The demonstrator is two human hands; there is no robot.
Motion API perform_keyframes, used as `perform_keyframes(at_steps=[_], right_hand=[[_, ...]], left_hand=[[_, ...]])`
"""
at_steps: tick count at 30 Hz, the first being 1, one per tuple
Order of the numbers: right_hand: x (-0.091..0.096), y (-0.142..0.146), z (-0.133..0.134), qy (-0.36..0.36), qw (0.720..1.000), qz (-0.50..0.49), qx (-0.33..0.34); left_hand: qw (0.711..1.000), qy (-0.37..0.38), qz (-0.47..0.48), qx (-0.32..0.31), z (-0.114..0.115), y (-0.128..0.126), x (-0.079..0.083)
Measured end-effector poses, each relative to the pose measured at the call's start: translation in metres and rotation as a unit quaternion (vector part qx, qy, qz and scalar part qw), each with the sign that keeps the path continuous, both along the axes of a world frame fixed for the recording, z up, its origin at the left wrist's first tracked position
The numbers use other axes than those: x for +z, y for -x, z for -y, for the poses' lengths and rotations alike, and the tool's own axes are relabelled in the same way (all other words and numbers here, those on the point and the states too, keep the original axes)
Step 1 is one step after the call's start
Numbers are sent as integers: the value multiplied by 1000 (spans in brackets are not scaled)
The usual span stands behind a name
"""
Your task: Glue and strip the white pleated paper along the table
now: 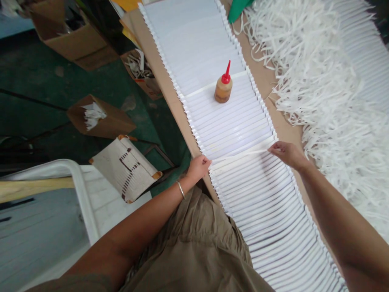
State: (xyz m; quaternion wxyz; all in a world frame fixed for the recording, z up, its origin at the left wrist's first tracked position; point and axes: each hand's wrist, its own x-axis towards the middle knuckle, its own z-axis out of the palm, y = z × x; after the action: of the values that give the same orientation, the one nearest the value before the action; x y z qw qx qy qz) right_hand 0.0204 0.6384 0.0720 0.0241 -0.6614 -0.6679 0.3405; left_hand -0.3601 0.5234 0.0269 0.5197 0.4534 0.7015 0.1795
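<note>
A narrow white strip (243,154) is stretched across a long row of overlapping white slats (261,194). My left hand (199,167) pinches its left end at the row's near-left edge. The other end is pinched between the fingertips of my right hand (282,152) by the opposite edge. Just beyond the strip, a squeeze bottle (224,87) with a red pointed nozzle and amber liquid stands upright on the slats. Small white pieces line both long edges of the row.
A large heap of white strips (304,52) covers the right of the brown table (173,97). A green object (238,9) lies at the far edge. Cardboard boxes (100,117) with white scraps stand on the floor at left, near a worn pad-like seat (127,170) and a white chair (82,194).
</note>
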Motion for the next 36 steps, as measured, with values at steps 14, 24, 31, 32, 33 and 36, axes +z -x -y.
perform_keyframes(at_steps=[14, 24, 31, 32, 33, 36], right_hand=[[-16, -1, -68, -55, 996, 15, -69], [-19, 12, -75, -107, 990, 81, -41], [-33, 9, -81, -107, 989, 92, -38], [-36, 9, -82, -109, 989, 92, -39], [-39, 9, -82, -114, 988, 93, -41], [-47, 8, -82, -130, 986, 92, -48]], left_hand=[[997, 0, -77, 19, -12, -17, -21], [996, -5, -86, 16, -13, -17, -14], [996, -7, -91, 18, -14, -16, -12], [996, -9, -89, 21, -14, -17, -11], [996, -10, -86, 23, -14, -17, -11], [996, -12, -83, 26, -14, -18, -10]])
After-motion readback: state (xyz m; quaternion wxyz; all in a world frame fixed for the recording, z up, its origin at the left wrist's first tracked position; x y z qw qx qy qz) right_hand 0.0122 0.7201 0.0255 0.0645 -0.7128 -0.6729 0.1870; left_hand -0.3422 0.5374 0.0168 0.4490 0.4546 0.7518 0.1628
